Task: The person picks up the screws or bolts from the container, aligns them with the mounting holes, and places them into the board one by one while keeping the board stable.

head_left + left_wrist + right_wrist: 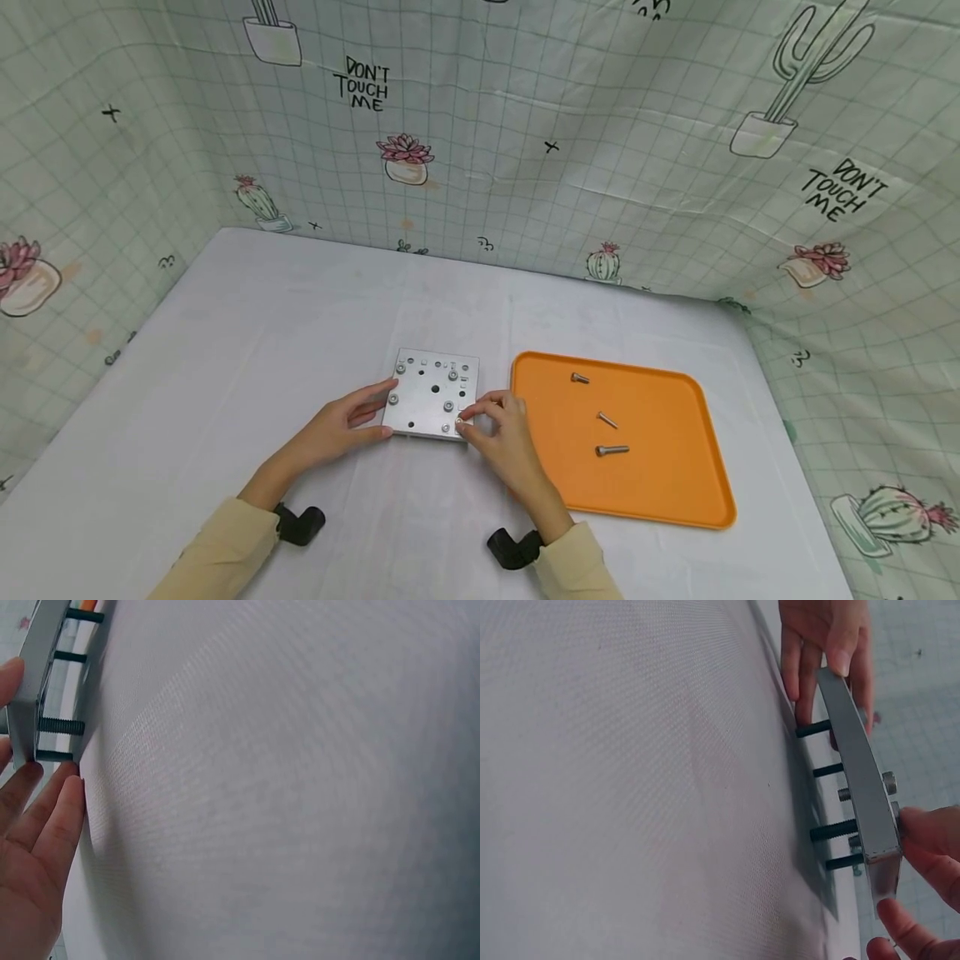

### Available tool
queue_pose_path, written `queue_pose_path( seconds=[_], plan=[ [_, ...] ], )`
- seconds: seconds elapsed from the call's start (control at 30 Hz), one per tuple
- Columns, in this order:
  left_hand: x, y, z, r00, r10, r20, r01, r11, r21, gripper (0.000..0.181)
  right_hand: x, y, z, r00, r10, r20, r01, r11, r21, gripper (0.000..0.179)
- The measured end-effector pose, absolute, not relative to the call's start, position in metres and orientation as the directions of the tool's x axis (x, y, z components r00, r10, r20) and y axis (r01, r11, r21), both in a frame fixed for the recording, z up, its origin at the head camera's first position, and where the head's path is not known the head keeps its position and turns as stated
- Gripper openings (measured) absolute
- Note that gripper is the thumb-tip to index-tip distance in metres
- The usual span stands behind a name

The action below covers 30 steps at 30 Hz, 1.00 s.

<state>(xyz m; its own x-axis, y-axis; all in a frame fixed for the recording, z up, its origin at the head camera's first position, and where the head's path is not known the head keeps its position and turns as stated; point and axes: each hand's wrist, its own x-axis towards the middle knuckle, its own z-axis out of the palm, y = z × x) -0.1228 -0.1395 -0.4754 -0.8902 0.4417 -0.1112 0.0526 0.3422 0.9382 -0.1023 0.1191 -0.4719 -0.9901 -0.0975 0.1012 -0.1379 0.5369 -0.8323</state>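
A flat silver metal plate (pixel 417 410) with several holes and socket-head screws is at the middle of the table. My left hand (pixel 333 429) holds its left edge, thumb near the front corner and fingers farther back. At the front right corner, my right hand (pixel 512 440) pinches a small screw (pixel 459 422) between thumb and fingertips; the fingers cover most of it. The right wrist view shows several threaded shanks (pixel 834 830) sticking out beneath the plate, which stands off the tabletop. Those shanks (pixel 61 725) also show in the left wrist view.
Right of the plate lies an orange tray (pixel 652 417) with a raised rim. It holds a short bolt (pixel 580 378), a thin screw (pixel 607 420) and a longer bolt (pixel 612 450). A printed cloth (pixel 480 183) hangs behind the white table (pixel 300 300).
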Motion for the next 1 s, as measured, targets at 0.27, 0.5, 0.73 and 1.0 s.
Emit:
queue_pose_path(
  seconds=[0.27, 0.5, 0.73, 1.0],
  plan=[
    [-0.122, -0.139, -0.474, -0.891, 0.438, -0.118, 0.051, 0.355, 0.934, 0.067, -0.102, 0.119, -0.47, -0.992, -0.098, 0.075, -0.117, 0.563, -0.818, 0.007],
    [-0.121, -0.138, -0.471, -0.892, 0.435, -0.123, 0.047, 0.359, 0.932, 0.067, -0.1, 0.133, -0.458, -0.995, -0.059, 0.076, -0.096, 0.556, -0.826, 0.009],
    [-0.121, -0.138, -0.47, -0.891, 0.436, -0.126, 0.043, 0.358, 0.933, 0.067, -0.098, 0.161, -0.452, -0.996, -0.018, 0.087, -0.081, 0.594, -0.801, 0.014],
    [-0.122, -0.138, -0.47, -0.89, 0.438, -0.126, 0.04, 0.35, 0.936, 0.068, -0.087, 0.188, -0.454, -0.999, 0.014, 0.039, -0.02, 0.644, -0.765, 0.017]
  ],
)
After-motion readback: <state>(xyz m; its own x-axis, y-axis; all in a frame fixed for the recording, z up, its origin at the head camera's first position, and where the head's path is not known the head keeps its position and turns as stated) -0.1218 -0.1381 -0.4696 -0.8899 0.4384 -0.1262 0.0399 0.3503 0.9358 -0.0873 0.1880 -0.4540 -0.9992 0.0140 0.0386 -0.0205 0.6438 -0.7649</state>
